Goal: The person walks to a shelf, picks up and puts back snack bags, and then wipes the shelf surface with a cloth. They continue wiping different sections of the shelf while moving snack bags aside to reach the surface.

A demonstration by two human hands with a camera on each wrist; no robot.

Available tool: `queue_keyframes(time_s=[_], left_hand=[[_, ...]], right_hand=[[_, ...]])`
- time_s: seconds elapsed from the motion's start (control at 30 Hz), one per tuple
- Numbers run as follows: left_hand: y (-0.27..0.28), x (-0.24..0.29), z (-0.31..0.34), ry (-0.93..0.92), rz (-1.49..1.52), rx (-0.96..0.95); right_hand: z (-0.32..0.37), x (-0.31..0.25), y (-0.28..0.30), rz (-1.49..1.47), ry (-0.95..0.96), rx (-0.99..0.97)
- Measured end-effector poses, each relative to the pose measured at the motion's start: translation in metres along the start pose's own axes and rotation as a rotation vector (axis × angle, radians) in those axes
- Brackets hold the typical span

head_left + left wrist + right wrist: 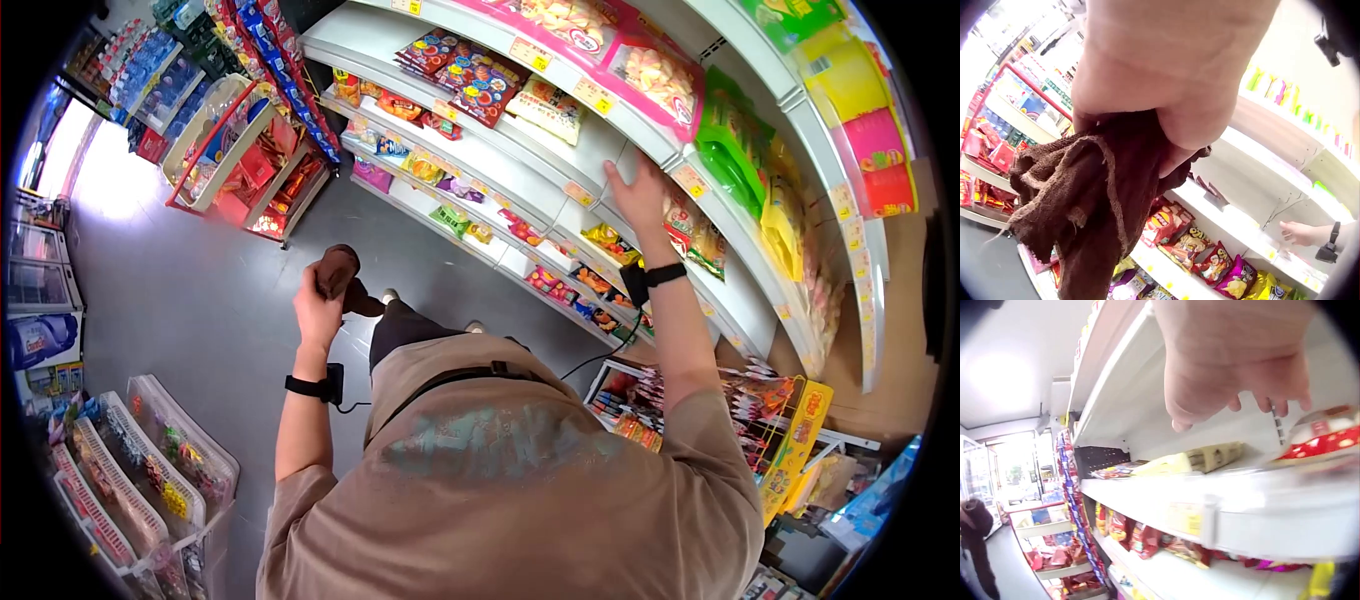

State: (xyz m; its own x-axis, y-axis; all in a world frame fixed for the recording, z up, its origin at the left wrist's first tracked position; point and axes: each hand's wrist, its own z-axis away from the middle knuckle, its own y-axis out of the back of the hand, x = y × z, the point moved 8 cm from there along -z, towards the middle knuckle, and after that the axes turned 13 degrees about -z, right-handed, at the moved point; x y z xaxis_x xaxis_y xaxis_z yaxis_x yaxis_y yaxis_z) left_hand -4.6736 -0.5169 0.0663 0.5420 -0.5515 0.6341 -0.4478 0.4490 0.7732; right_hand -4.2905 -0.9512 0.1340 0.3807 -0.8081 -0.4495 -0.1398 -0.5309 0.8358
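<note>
A bunched brown cloth point(1094, 194) is gripped in my left hand point(318, 312), its loose end hanging down over the grey floor. Part of the cloth is hidden behind the palm in the left wrist view. My right hand point(638, 195) reaches over a white shelf point(595, 155), thumb spread and fingers extended, holding nothing. To one side of that hand lies a pale yellow snack bag point(1188, 459); on the other side is a red-and-white package point(1325, 444). Dark red snack packets point(480, 80) lie farther along the same shelf.
Lower tiers hold colourful chip bags point(1213, 259). Large pink packages point(650, 80) sit on the tier above. A rolling rack with a red frame point(205, 150) stands across the aisle. Clear bins point(180, 440) are at lower left, and a yellow-edged display point(795, 450) is at right.
</note>
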Motion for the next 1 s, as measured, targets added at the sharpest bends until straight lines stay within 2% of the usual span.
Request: queue_keyframes(time_s=[0.07,0.17,0.27,0.3,0.33,0.37,0.4,0.47,0.57,0.67,0.73,0.8,0.87,0.93,1.0], left_hand=[[0.010,0.007,-0.016,-0.005,0.036,0.012],[0.012,0.000,-0.048,-0.046,0.051,0.007],[0.013,-0.014,-0.087,-0.137,0.030,0.017],[0.013,-0.026,-0.099,-0.153,0.017,0.017],[0.011,-0.034,-0.108,-0.175,0.012,0.005],[0.013,-0.042,-0.119,-0.165,0.020,-0.012],[0.018,-0.050,-0.130,-0.152,0.028,-0.028],[0.028,-0.065,-0.151,-0.163,0.058,-0.067],[0.044,-0.080,-0.178,-0.145,0.017,-0.078],[0.054,-0.073,-0.196,-0.184,-0.039,-0.125],[0.051,-0.071,-0.205,-0.226,-0.035,-0.117],[0.047,-0.063,-0.210,-0.290,-0.056,-0.084],[0.036,-0.055,-0.208,-0.246,-0.035,-0.159],[0.024,-0.053,-0.202,-0.196,-0.018,-0.185],[0.022,-0.024,-0.185,-0.279,-0.046,-0.119]], right_hand=[[-0.014,-0.036,-0.022,-0.074,0.086,0.024],[-0.035,-0.061,-0.047,-0.154,-0.283,-0.089],[-0.062,-0.079,-0.065,-0.144,-0.414,-0.165],[-0.070,-0.086,-0.070,-0.109,-0.408,-0.128],[-0.081,-0.071,-0.090,-0.149,-0.327,-0.074],[-0.088,-0.059,-0.100,-0.027,-0.363,-0.031],[-0.091,-0.065,-0.097,-0.159,-0.381,-0.005],[-0.107,-0.055,-0.113,-0.198,-0.307,-0.035],[-0.105,-0.009,-0.116,-0.228,-0.455,0.059],[-0.065,0.007,-0.076,-0.612,-0.586,0.229],[-0.042,0.016,-0.042,-0.634,-0.468,0.324],[-0.008,0.032,-0.019,-0.884,-0.517,0.381],[0.024,0.053,0.010,-1.052,-0.477,0.466],[0.056,0.078,0.035,-1.089,-0.559,0.478],[0.089,0.101,0.048,-1.339,-0.637,0.532]])
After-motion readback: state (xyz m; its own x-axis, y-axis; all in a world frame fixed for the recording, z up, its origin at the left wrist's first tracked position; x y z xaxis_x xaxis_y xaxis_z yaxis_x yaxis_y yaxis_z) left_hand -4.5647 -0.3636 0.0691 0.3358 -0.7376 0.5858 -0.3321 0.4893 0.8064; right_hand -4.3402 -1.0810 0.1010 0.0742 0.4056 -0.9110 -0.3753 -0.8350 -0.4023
